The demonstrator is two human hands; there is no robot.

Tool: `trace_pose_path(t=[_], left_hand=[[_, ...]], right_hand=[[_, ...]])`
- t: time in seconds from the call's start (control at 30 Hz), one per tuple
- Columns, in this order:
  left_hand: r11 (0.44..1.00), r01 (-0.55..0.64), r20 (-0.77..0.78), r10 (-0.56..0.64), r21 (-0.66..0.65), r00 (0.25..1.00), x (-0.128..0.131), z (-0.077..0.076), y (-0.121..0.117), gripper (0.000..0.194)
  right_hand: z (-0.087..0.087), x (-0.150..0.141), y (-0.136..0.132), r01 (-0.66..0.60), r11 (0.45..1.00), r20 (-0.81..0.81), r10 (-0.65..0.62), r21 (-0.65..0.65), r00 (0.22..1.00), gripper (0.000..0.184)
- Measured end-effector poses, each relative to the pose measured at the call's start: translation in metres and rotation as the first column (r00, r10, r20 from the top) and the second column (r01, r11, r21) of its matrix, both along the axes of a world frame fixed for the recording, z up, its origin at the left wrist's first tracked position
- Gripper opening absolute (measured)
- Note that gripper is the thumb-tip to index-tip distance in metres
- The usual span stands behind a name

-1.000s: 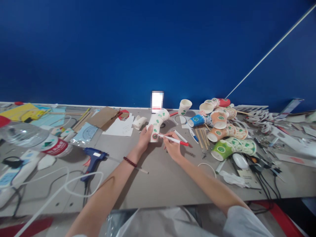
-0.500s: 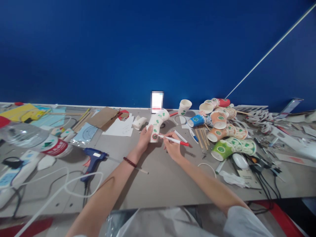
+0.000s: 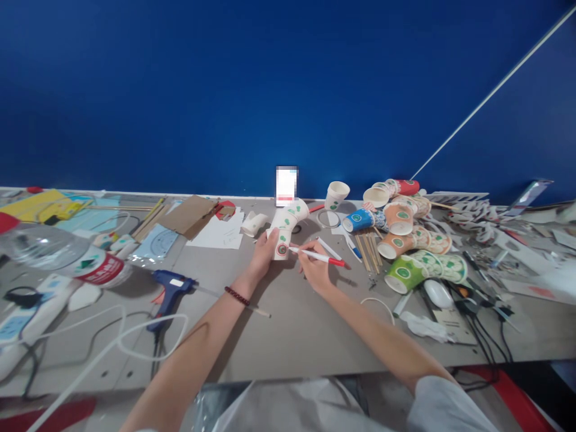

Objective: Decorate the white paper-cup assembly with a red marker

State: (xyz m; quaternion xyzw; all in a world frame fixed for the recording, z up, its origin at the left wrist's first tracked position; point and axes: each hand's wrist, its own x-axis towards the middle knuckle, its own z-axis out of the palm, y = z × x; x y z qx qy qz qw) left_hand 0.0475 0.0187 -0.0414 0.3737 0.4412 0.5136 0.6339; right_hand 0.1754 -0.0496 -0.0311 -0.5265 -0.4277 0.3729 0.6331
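Note:
My left hand (image 3: pixel 263 255) is wrapped round a white paper cup (image 3: pixel 282 241) with green spots, held upside down on the grey table (image 3: pixel 292 324). A second matching cup (image 3: pixel 293 213) is joined to it at an angle, pointing away and to the right. My right hand (image 3: pixel 315 267) pinches a white pen with a red cap (image 3: pixel 320 257); its tip touches the round logo on the held cup. A dark bead bracelet sits on my left wrist.
A heap of coloured paper cups (image 3: pixel 407 231) and wooden sticks (image 3: pixel 369 247) lies to the right. A blue glue gun (image 3: pixel 168 291) with white cable, a plastic water bottle (image 3: pixel 63 255) and a power strip lie left. Cardboard (image 3: pixel 191 215) and papers are behind.

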Motion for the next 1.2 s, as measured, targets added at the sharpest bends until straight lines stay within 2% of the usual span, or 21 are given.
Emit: trace_pose_path(t=[0.17,0.37,0.77,1.2], left_hand=[[0.999,0.033,-0.022,-0.032,0.01,0.999,-0.0011,-0.001,-0.0001,0.058],[0.999,0.023,-0.026,-0.022,0.023,0.999,-0.0012,0.005,-0.003,0.06],[1.0,0.019,-0.021,-0.019,0.018,1.0,-0.0008,0.0034,-0.001,0.066],[1.0,-0.022,-0.036,0.022,-0.016,0.999,-0.0004,0.0057,-0.0013,0.045]], right_hand=[[0.0002,0.0012,-0.0003,-0.013,1.0,-0.003,0.013,-0.008,1.0,0.028],[0.0002,0.0019,-0.0005,-0.023,1.0,0.008,0.023,-0.008,1.0,0.032],[0.0001,0.0012,-0.0004,-0.027,1.0,0.016,0.027,-0.007,1.0,0.037],[0.0038,-0.0003,-0.0011,-0.041,0.999,-0.02,0.042,0.008,0.999,0.041]])
